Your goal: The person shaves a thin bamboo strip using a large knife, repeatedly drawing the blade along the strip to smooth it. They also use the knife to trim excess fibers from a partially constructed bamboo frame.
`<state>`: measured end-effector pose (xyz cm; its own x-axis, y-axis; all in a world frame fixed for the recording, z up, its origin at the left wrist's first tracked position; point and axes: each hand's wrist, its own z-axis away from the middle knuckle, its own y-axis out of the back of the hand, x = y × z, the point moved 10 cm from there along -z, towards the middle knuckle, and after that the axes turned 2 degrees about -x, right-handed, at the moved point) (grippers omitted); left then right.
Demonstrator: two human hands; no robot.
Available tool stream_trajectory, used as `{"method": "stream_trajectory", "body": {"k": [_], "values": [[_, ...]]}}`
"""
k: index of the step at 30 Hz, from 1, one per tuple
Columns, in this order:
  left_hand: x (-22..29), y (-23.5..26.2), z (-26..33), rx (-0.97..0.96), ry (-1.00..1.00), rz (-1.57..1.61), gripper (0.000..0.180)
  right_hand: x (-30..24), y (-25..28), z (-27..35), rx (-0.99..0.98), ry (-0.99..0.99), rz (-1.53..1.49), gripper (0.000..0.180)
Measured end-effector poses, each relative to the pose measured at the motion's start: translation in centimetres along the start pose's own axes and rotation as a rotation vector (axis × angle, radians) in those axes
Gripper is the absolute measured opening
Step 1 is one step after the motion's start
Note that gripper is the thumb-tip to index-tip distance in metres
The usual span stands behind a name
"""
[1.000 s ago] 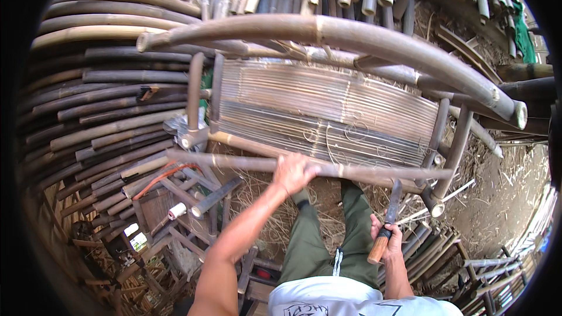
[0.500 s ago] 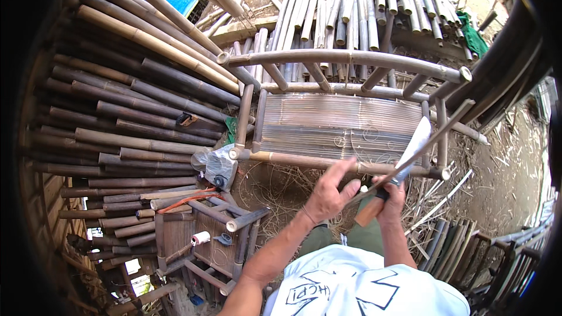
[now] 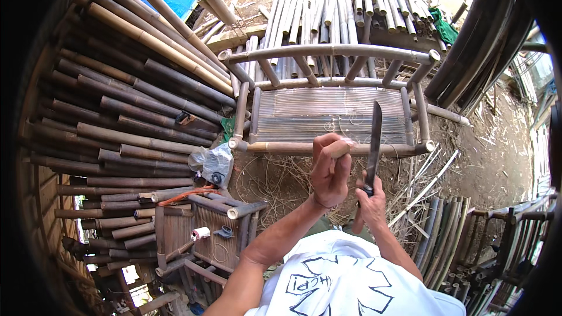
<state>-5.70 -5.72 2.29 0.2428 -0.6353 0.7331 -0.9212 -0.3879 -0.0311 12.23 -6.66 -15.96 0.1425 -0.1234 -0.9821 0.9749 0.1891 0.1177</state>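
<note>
A bamboo bench (image 3: 333,114) with a slatted seat and curved back rail stands on the ground in front of me. My left hand (image 3: 329,169) is closed around a short pale bamboo peg (image 3: 341,149), held up just before the bench's front rail. My right hand (image 3: 370,202) grips the handle of a long dark knife (image 3: 374,140), blade pointing upward beside the peg. The two hands are close together, almost touching.
Long bamboo poles (image 3: 129,99) are stacked at the left. A small bamboo frame (image 3: 205,234) with tape and tools lies at lower left. A plastic bag (image 3: 212,164) sits by the bench leg. More poles (image 3: 328,6) lie behind, cut stubs (image 3: 445,240) at right.
My left hand let go of the bench's front rail and now holds a peg. My right hand raised the knife upright. My view pulled back from the bench.
</note>
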Motion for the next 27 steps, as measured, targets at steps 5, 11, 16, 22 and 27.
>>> {"method": "stream_trajectory", "body": {"k": [5,11,16,22,27], "values": [[-5.3,-2.3,4.8,-0.21,0.313,-0.235,0.015,-0.3,7.5,4.4,-0.089,-0.278,0.152,0.063],[-3.4,-5.6,4.4,-0.269,0.284,-0.152,0.026,-7.0,10.3,7.0,-0.056,0.047,0.069,0.051],[-2.2,-7.5,6.1,-0.344,0.284,-0.034,0.027,-11.8,10.0,7.0,-0.089,0.195,0.349,0.033],[-0.2,-9.8,7.6,-0.448,0.273,-0.088,0.024,-12.9,9.4,7.5,-0.124,0.266,0.444,0.032],[0.8,-10.0,7.7,-0.395,0.257,-0.111,0.021,-13.2,9.1,8.1,-0.136,0.292,0.479,0.032]]}}
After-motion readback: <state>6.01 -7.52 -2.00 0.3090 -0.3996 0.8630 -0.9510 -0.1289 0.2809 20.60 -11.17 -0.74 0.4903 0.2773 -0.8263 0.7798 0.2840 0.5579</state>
